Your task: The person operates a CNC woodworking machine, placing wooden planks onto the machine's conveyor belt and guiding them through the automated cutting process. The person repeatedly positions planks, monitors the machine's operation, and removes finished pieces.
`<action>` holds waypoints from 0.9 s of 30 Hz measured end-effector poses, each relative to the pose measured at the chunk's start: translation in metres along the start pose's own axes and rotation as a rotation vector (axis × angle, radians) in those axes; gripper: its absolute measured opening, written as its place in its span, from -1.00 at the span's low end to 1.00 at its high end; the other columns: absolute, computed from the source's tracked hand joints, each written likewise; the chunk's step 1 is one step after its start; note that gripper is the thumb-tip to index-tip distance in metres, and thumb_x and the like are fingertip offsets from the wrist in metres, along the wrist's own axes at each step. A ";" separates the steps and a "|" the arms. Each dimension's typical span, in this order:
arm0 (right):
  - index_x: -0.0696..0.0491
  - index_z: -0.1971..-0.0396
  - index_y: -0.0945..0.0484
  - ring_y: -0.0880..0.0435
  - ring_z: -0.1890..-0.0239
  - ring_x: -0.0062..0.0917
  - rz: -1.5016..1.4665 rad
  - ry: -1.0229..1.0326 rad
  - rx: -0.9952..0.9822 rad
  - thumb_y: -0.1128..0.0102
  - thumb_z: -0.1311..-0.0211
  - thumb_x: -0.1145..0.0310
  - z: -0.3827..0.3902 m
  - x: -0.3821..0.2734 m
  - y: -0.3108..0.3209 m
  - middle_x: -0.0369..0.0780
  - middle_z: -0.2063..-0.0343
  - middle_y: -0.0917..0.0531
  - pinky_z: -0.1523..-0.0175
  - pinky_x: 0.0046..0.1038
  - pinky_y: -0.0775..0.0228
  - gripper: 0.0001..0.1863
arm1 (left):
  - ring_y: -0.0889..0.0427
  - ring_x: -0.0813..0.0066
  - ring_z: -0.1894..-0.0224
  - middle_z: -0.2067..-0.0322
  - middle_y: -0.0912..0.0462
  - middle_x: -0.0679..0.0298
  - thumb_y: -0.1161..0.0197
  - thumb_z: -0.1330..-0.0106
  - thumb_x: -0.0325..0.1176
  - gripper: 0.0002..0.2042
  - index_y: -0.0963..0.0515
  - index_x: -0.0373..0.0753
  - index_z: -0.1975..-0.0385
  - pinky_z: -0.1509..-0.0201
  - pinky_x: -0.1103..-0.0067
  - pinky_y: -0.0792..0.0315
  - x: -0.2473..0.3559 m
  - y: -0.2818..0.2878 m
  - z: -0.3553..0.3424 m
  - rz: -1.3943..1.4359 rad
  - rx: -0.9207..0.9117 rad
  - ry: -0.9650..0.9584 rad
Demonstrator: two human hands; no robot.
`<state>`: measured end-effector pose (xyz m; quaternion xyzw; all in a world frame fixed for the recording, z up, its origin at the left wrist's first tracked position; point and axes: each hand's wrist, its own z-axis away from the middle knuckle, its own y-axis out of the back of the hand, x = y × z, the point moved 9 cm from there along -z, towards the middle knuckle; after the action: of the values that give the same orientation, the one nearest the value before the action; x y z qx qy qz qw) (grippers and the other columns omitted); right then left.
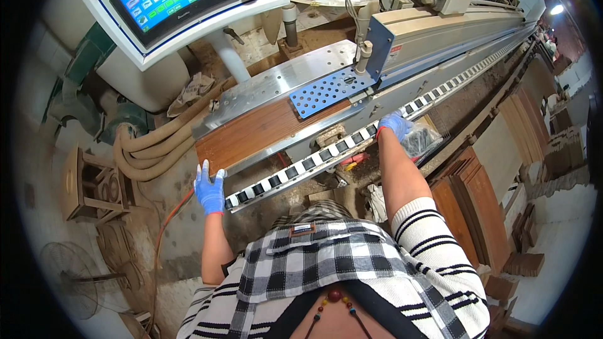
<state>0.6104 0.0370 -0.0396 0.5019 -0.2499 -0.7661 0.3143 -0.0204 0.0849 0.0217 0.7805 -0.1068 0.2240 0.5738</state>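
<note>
The brown wood-grain board [251, 135] lay partly under the blue perforated plate [326, 93], most apparently left undone, the blue-gloved left hand [210, 189] spread open at its end, the blue-gloved right hand [396, 126] unclear in grip.

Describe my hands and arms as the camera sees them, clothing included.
The left hand and right hand wear thin blue gloves, whitish at the left fingertips, with red edging at the wrists. The forearms are bare. The right sleeve is short, white with black stripes; the left one shows less clearly.
</note>
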 end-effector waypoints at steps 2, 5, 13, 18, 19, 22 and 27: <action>0.17 -0.33 -0.07 -0.55 -0.06 -0.13 0.028 0.013 0.014 0.00 -0.25 -0.10 -0.001 0.000 0.000 -0.01 -0.10 -0.45 -0.09 -0.15 -0.42 -0.18 | -0.45 0.09 -0.17 -0.27 -0.34 0.00 -0.34 -0.19 -0.18 -0.42 -0.40 -0.04 -0.25 -0.25 0.36 -0.29 0.000 0.000 -0.001 -0.025 0.001 -0.004; 0.17 -0.31 -0.10 -0.56 -0.04 -0.12 -0.002 0.008 0.012 0.00 -0.25 -0.09 -0.001 0.001 0.001 -0.01 -0.09 -0.47 -0.08 -0.15 -0.42 -0.20 | -0.45 0.07 -0.16 -0.27 -0.35 0.02 -0.34 -0.19 -0.17 -0.43 -0.41 -0.04 -0.25 -0.25 0.35 -0.29 -0.001 0.000 0.000 -0.015 -0.004 0.004; 0.16 -0.30 -0.11 -0.56 -0.04 -0.12 -0.008 -0.004 0.031 -0.01 -0.25 -0.10 0.004 0.000 0.007 0.00 -0.05 -0.49 -0.09 -0.15 -0.42 -0.20 | -0.43 0.07 -0.19 -0.27 -0.35 0.02 -0.34 -0.19 -0.18 -0.44 -0.42 -0.04 -0.24 -0.29 0.35 -0.25 0.004 0.003 0.003 -0.015 -0.004 0.026; 0.17 -0.18 -0.25 -0.58 -0.01 -0.09 -0.046 -0.009 0.063 -0.01 -0.20 -0.13 -0.003 0.003 0.001 0.02 -0.02 -0.52 -0.09 -0.13 -0.40 -0.26 | -0.42 0.09 -0.19 -0.24 -0.39 0.01 -0.38 -0.16 -0.19 -0.45 -0.46 -0.08 -0.20 -0.29 0.36 -0.25 0.008 0.006 0.003 -0.019 0.035 -0.004; 0.16 -0.22 -0.20 -0.57 -0.02 -0.11 -0.040 -0.008 0.039 -0.02 -0.22 -0.13 -0.004 0.003 0.000 0.01 -0.03 -0.51 -0.09 -0.15 -0.41 -0.24 | -0.42 0.10 -0.19 -0.21 -0.41 0.01 -0.40 -0.14 -0.20 -0.45 -0.48 -0.09 -0.17 -0.29 0.36 -0.25 0.008 0.007 0.003 -0.022 0.055 -0.021; 0.16 -0.25 -0.17 -0.56 -0.03 -0.13 -0.019 -0.001 0.010 -0.01 -0.23 -0.12 0.002 0.000 0.003 0.00 -0.03 -0.50 -0.09 -0.17 -0.42 -0.23 | -0.42 0.16 -0.16 -0.11 -0.47 0.03 -0.45 -0.08 -0.20 -0.47 -0.54 -0.11 -0.11 -0.28 0.39 -0.26 0.011 0.013 0.003 -0.035 0.116 -0.047; 0.16 -0.22 -0.19 -0.57 -0.01 -0.12 -0.011 0.009 0.042 0.00 -0.25 -0.11 0.001 0.000 0.004 0.00 -0.02 -0.50 -0.08 -0.17 -0.42 -0.26 | -0.38 0.21 -0.15 -0.01 -0.50 0.09 -0.49 0.00 -0.10 -0.46 -0.60 -0.09 -0.04 -0.37 0.32 -0.10 0.020 0.019 0.000 -0.027 0.083 -0.003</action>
<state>0.6101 0.0347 -0.0365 0.5134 -0.2616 -0.7601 0.3004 -0.0113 0.0811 0.0468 0.8055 -0.0877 0.2191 0.5436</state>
